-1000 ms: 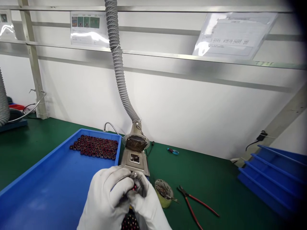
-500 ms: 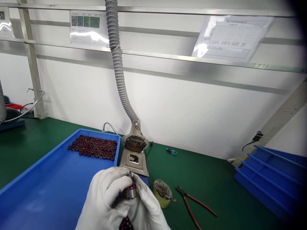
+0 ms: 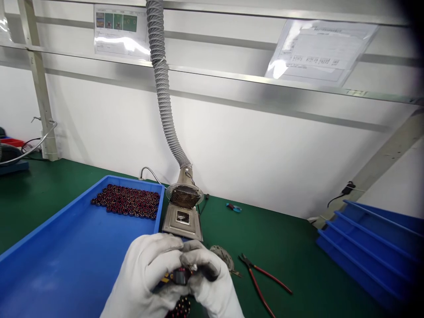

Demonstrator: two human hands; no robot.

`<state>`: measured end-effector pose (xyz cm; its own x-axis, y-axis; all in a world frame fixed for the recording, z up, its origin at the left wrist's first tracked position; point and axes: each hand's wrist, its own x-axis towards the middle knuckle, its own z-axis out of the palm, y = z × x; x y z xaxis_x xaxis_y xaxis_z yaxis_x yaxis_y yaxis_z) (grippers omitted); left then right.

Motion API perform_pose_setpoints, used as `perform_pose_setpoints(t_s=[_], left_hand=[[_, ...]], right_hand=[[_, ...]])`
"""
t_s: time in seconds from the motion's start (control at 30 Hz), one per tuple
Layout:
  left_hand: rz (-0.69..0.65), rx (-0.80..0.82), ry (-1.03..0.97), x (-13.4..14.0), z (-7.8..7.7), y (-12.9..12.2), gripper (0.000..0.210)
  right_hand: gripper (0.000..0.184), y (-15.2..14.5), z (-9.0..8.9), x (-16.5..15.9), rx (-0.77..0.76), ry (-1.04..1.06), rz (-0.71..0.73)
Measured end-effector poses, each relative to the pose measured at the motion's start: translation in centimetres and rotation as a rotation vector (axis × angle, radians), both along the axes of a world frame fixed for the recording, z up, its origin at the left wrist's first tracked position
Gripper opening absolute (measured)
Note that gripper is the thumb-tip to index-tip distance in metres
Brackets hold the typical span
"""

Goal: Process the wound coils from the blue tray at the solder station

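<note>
White gloves cover both my hands. My left hand (image 3: pixel 142 274) is closed around a small round component (image 3: pixel 180 277) with a grey metal side and dark, reddish ends. My right hand (image 3: pixel 213 276) has its fingers curled against the same piece from the right, with dark smudges on the glove's fingertips. A tiny shiny spot shows between the fingers, too small to name. Below the hands, partly hidden by them, lies a cluster of dark components (image 3: pixel 181 308) with red and gold dots. Just beyond the fingers stands a metal heating unit (image 3: pixel 182 217) with a square opening.
A blue tray (image 3: pixel 82 247) at left holds many similar components (image 3: pixel 129 201) at its far end. Right of my hands are a partly hidden cup (image 3: pixel 222 256) and red-handled pliers (image 3: pixel 253 267). Small blue cutters (image 3: pixel 233 207) lie farther back. Stacked blue trays (image 3: pixel 367 247) stand at right; a grey hose (image 3: pixel 164 88) hangs down.
My right hand's fingers have curled in over the component and now cover more of the cup. The component has turned slightly in my left hand. The view has shifted a little.
</note>
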<state>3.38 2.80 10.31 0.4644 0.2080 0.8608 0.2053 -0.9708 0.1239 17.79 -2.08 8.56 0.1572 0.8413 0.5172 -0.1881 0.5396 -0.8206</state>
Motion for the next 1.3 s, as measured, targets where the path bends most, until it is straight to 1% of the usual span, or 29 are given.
perform_pose_setpoints(t_s=[0.1,0.2,0.33,0.43,0.53,0.6,0.67,0.8,0.87,0.93,1.0,1.07,1.1,1.17,1.23,1.3], left_hand=[[0.029,0.092,0.015,0.2,0.4,-0.3,0.017],[0.12,0.191,0.02,0.0,0.2,-0.4,0.022],[0.221,0.243,0.011,-0.8,-0.3,-0.2,0.024],[0.269,0.304,-0.028,-1.1,-0.4,0.0,0.022],[0.316,0.361,-0.055,-1.0,-0.3,-0.1,0.025],[0.324,0.382,-0.054,-0.8,-0.1,-0.1,0.026],[0.319,0.38,-0.062,-0.7,-0.1,0.0,0.023],[0.303,0.317,-0.042,-0.7,0.0,0.3,0.024],[0.287,0.29,-0.029,-0.7,0.0,0.3,0.027],[0.254,0.233,-0.039,-0.6,-0.1,0.3,0.021],[0.191,0.096,-0.032,-0.7,-0.3,0.3,0.017],[0.098,-0.074,-0.017,-0.9,-0.5,0.3,0.023],[0.049,-0.162,-0.007,-0.9,-0.5,0.4,0.025],[-0.034,-0.302,-0.041,-1.0,-0.3,0.4,0.019],[-0.087,-0.44,-0.118,-0.9,-0.1,0.4,0.014],[-0.133,-0.584,-0.211,-0.6,-0.1,0.4,0.015]], right_hand=[[0.027,0.3,-0.3,-0.4,-0.06,0.195,-0.03],[0.028,0.4,-0.4,-0.9,-0.155,0.399,0.025],[0.026,0.1,0.0,-1.3,-0.168,0.502,0.002],[0.026,-0.2,0.3,-1.8,-0.17,0.421,-0.098],[0.03,-0.4,0.4,-2.7,-0.187,0.294,-0.221],[0.035,-0.4,0.2,-3.4,-0.19,0.248,-0.256],[0.035,-0.3,0.0,-3.8,-0.211,0.227,-0.253],[0.022,0.0,-0.5,-3.4,-0.249,0.272,-0.135],[0.025,0.4,-0.7,-2.6,-0.241,0.294,-0.091],[0.03,1.1,-1.0,-1.8,-0.238,0.314,-0.047],[0.027,2.0,-1.5,-1.2,-0.26,0.37,0.051],[0.024,2.7,-2.0,-1.0,-0.285,0.471,0.147],[0.024,3.0,-2.2,-1.0,-0.288,0.523,0.166],[0.025,3.1,-2.4,-1.2,-0.272,0.579,0.131],[0.029,3.0,-2.4,-1.3,-0.277,0.539,0.111],[0.027,2.9,-2.1,-0.9,-0.308,0.469,0.134]])
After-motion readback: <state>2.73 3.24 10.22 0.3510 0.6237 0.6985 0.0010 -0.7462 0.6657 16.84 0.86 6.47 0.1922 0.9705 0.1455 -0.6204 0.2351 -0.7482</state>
